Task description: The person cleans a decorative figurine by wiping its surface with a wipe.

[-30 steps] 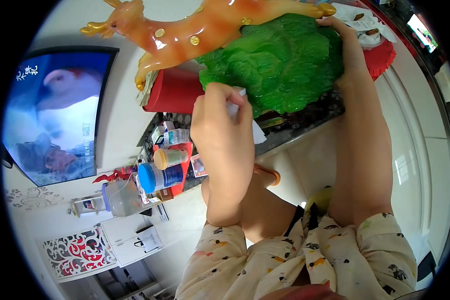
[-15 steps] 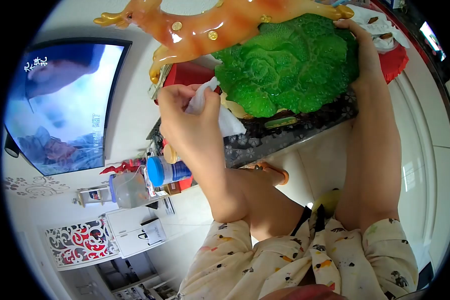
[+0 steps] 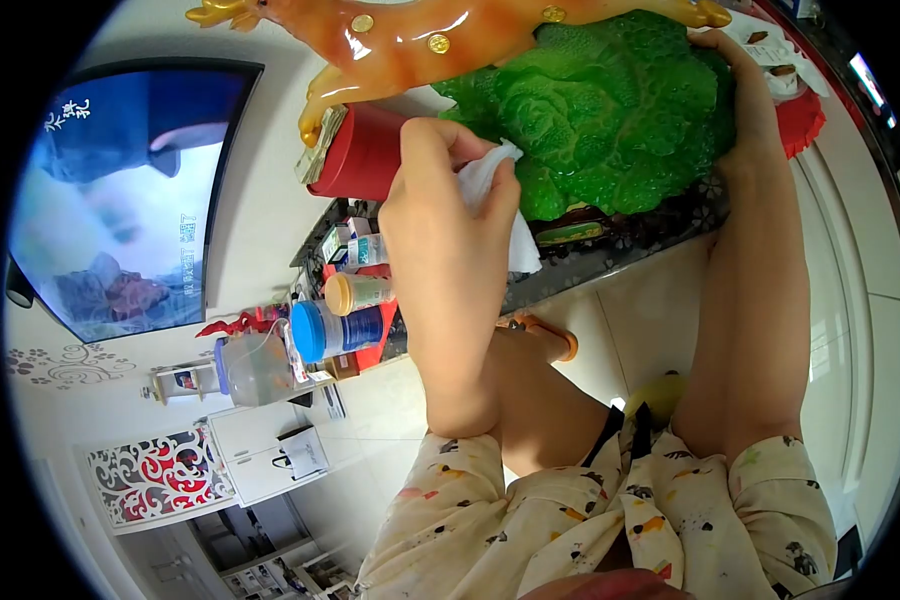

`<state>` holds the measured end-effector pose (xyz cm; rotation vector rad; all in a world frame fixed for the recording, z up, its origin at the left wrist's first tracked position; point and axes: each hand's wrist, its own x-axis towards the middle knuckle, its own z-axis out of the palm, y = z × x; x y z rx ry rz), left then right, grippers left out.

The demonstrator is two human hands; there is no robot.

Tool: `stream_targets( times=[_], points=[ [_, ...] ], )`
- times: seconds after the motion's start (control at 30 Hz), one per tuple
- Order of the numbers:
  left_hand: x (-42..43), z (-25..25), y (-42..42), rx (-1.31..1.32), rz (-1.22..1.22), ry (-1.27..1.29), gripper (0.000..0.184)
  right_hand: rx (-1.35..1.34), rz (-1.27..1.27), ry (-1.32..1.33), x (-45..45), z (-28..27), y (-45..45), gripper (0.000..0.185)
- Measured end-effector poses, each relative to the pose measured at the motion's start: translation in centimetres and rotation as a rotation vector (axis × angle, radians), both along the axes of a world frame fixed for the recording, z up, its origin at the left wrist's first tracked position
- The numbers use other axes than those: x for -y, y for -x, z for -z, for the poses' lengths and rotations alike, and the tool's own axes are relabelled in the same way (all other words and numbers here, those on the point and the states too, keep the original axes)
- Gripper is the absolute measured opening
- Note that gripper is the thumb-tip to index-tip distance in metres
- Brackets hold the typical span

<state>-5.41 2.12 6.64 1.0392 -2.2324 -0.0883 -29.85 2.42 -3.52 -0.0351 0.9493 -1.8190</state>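
Observation:
My left hand [image 3: 440, 195] is closed on a crumpled white tissue [image 3: 523, 248], pinched between thumb and fingers beside the left edge of a glossy green cabbage ornament [image 3: 625, 110]. My right hand [image 3: 755, 105] curls round the right edge of this ornament; its fingertips are partly hidden behind the leaves. Above the cabbage stretches an orange-brown deer figurine [image 3: 395, 50] with gold antlers, hooves and coin shapes. Under the cabbage, part of a dark base with a gold-and-green detail [image 3: 570, 230] shows.
A red container [image 3: 360, 160] with banknotes stands left of my left hand. Jars, including a blue-lidded tub [image 3: 315, 332], line the dark patterned table [image 3: 610, 258]. A television [image 3: 135, 200] hangs on the left wall. A red-edged item [image 3: 798, 125] lies at the right.
My left hand has moved right with the tissue, closer to the cabbage, uncovering the red container and jars. The cabbage and my right hand appear slightly farther right and up.

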Motion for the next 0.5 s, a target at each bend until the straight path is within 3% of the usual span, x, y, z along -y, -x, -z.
stream_targets(
  times=[0.33, 0.5],
  points=[
    [-0.7, 0.7, 1.3, 0.083, -0.127, 0.123, 0.029, -0.03, 0.013, 0.015, 0.1, 0.4, 0.3, 0.028],
    [-1.5, 0.5, 1.6, 0.176, -0.05, 0.164, 0.029, -0.043, 0.031, 0.016, 0.1, 0.1, 0.0, 0.029]
  ],
)
